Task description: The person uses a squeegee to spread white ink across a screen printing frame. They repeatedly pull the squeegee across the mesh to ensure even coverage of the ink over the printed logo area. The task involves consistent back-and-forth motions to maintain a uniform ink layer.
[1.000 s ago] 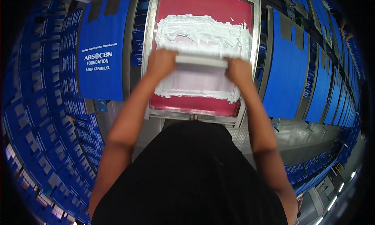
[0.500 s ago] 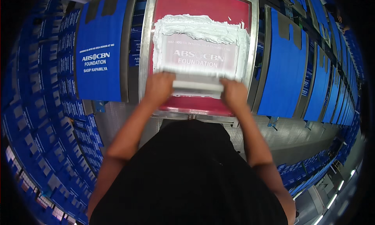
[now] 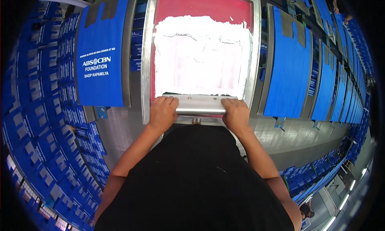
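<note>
My left hand (image 3: 163, 110) and my right hand (image 3: 235, 114) are closed on the two ends of a squeegee (image 3: 200, 106) with a rounded metal bar, lying across the near part of a screen frame (image 3: 254, 46). The frame's red screen (image 3: 204, 6) carries a thick, ragged patch of white paste (image 3: 200, 58), very bright, just beyond the squeegee. My fingers wrap over the squeegee's top edge, and the red screen shows in a narrow strip under it.
Blue printed pieces on boards (image 3: 100, 34) stand left of the frame; plain blue ones (image 3: 286, 70) run in a row to the right. Many more blue pieces (image 3: 32, 122) hang around. Other people's hands (image 3: 337, 8) show at top right, and a person (image 3: 306, 211) at lower right.
Both my hands have moved down the screen toward my body with the squeegee, from mid-screen to its near edge. The paste area behind it now looks brighter.
</note>
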### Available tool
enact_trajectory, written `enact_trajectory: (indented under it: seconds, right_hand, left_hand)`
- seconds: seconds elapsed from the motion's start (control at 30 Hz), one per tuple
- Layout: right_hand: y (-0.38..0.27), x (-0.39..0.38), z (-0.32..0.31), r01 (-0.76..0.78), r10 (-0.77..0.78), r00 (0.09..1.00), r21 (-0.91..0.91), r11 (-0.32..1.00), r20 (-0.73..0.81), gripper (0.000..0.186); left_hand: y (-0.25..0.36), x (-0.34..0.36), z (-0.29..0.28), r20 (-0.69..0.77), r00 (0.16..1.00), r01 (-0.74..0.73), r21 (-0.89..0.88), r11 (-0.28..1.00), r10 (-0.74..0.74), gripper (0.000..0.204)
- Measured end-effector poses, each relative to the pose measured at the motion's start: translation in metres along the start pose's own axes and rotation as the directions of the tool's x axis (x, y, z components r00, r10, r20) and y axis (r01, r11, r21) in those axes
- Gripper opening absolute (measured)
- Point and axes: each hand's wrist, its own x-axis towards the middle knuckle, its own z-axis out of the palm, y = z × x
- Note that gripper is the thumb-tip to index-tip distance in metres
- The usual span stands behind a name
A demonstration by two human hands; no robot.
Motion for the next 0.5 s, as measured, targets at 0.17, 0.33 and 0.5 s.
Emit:
enact_trajectory:
  seconds: [0.17,0.33,0.5]
  right_hand:
    - [0.042,0.125,-0.02,-0.128,0.143,0.986,-0.166,0.978,0.087,0.025]
    - [0.074,0.231,-0.059,-0.116,0.171,0.962,-0.247,0.962,0.212,0.047]
    - [0.068,0.26,-0.103,-0.058,0.112,0.962,-0.213,0.975,0.251,0.058]
  left_hand:
    - [-0.047,0.128,-0.012,0.192,0.966,0.139,0.18,0.974,-0.173,0.022]
    - [-0.079,0.222,-0.037,0.246,0.947,0.173,0.142,0.975,-0.204,0.031]
    - [-0.073,0.221,-0.077,-0.148,0.986,0.116,0.295,0.948,-0.075,0.052]
